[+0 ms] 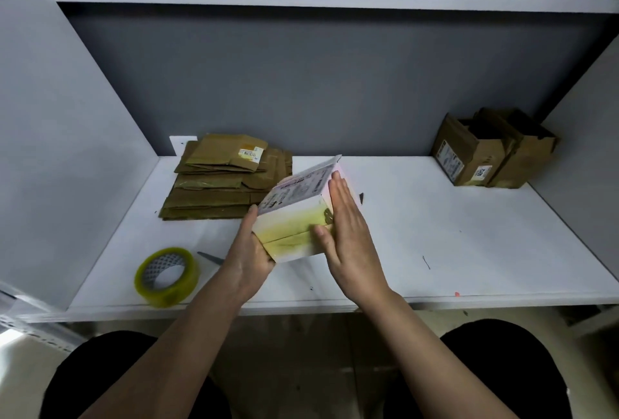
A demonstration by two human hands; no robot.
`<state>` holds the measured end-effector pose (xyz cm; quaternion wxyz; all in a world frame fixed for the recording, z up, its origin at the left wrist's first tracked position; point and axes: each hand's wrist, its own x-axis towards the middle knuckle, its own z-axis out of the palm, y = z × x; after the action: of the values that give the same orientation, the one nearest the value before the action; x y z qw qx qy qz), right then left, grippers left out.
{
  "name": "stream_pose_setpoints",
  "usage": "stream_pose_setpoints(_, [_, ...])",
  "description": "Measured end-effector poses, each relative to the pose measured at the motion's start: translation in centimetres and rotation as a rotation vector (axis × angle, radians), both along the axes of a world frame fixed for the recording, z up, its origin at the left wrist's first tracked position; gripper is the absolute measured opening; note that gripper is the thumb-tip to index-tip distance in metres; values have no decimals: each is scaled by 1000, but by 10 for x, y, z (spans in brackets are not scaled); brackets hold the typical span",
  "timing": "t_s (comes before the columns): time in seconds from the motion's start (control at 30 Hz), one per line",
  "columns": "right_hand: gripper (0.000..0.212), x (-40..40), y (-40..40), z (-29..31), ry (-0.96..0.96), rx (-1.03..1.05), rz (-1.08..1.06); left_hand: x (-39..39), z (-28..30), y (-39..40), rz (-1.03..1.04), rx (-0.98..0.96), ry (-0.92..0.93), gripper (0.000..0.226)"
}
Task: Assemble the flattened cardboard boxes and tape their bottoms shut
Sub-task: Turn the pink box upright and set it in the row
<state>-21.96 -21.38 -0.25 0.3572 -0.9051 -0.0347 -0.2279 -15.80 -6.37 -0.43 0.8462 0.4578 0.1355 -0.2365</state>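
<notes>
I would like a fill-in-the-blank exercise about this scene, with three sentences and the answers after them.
1. The tape roll lies to the ____ of both hands.
2. The right hand presses flat on the ____ that the left hand holds.
3. The flat boxes lie in a ____ at the back left of the table.

Answers: left; box; stack

- Worktop (418,234): white, flat, enclosed by grey walls.
- Stack of flattened cardboard boxes (221,184): rear left.
- Assembled brown boxes (489,150): rear right corner.
- Roll of clear tape (167,276): on edge, front left.
- Scissors (211,257): beside the roll, partly hidden.
</notes>
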Motion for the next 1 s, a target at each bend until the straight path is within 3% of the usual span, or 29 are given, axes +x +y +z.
stream_pose_setpoints(0.1, [67, 0, 3, -1, 116, 338, -26, -3, 3, -2, -30, -30, -4, 45])
stream_pose_setpoints(0.2, [55, 5, -2, -1, 206, 678, -12, -11, 0, -3, -107, 321, -189, 40])
stream_pose_setpoints(0.27, [45, 9, -10, -5, 222, 652, -39, -13, -7, -2, -173, 515, -368, 41])
stream_pose_setpoints(0.33, [44, 12, -19, -17, 205, 615, -64, -10, -15, -3, -195, 588, -445, 46])
stream_pose_setpoints(0.43, [66, 7, -29, -35, 242, 657, -70, -3, -28, -6, -140, 693, -497, 54])
stream_pose_setpoints(0.5, [67, 3, -33, -48, 264, 624, -110, 0, -37, -8, -160, 766, -534, 55])
stream_pose_setpoints(0.77, [76, -15, -45, -85, 315, 656, -102, -7, -77, -13, -444, 880, -531, 62])
stream_pose_setpoints(1.0, [81, -22, -49, -92, 372, 555, -68, -13, -86, -6, -556, 869, -567, 87])
